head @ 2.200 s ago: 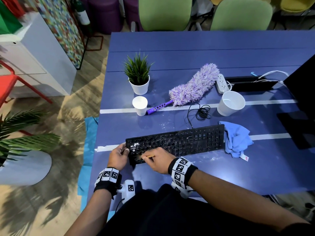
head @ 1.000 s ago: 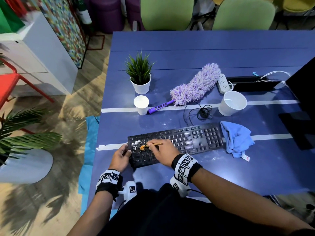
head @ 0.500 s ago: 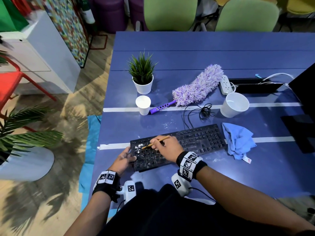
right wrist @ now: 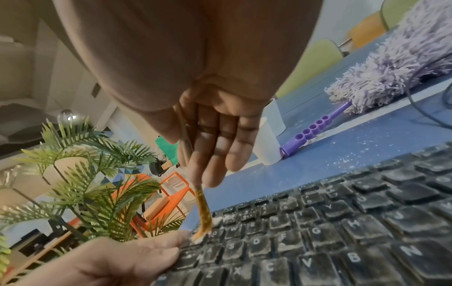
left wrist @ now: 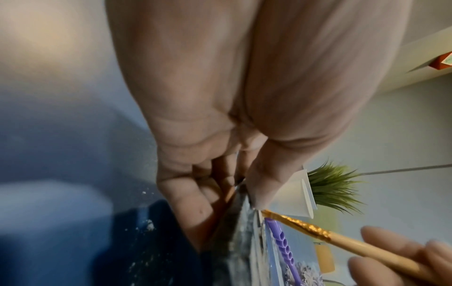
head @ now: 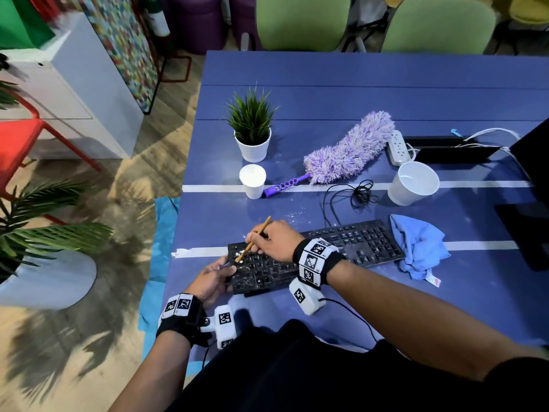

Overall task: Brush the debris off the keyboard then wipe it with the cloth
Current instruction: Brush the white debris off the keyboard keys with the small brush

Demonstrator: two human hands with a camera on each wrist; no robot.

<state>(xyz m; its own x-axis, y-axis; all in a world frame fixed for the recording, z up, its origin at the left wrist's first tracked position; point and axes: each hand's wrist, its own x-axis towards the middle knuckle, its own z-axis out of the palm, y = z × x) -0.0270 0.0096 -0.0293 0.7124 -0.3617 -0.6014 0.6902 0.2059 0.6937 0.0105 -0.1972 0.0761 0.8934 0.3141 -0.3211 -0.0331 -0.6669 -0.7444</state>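
A black keyboard (head: 350, 245) dusted with white powder lies on the blue table (head: 341, 93). My left hand (head: 212, 279) grips its left end, thumb on top (right wrist: 146, 249). My right hand (head: 271, 239) pinches a thin wooden brush (head: 255, 237), whose bristles (right wrist: 202, 231) touch the powdery keys at the keyboard's far left corner. In the left wrist view the brush (left wrist: 342, 240) slants in from the right toward the keyboard edge (left wrist: 240, 222). A crumpled blue cloth (head: 419, 248) lies at the keyboard's right end.
Behind the keyboard stand a small paper cup (head: 252, 179), a potted plant (head: 252, 129), a purple duster (head: 341, 156), a larger white cup (head: 413, 182) and a coiled cable (head: 361, 194). A dark monitor (head: 531, 173) sits at right. White powder (head: 297, 214) speckles the table.
My right hand has moved the brush from the keyboard's near-left keys up toward its far left corner. The left hand keeps its hold on the left end.
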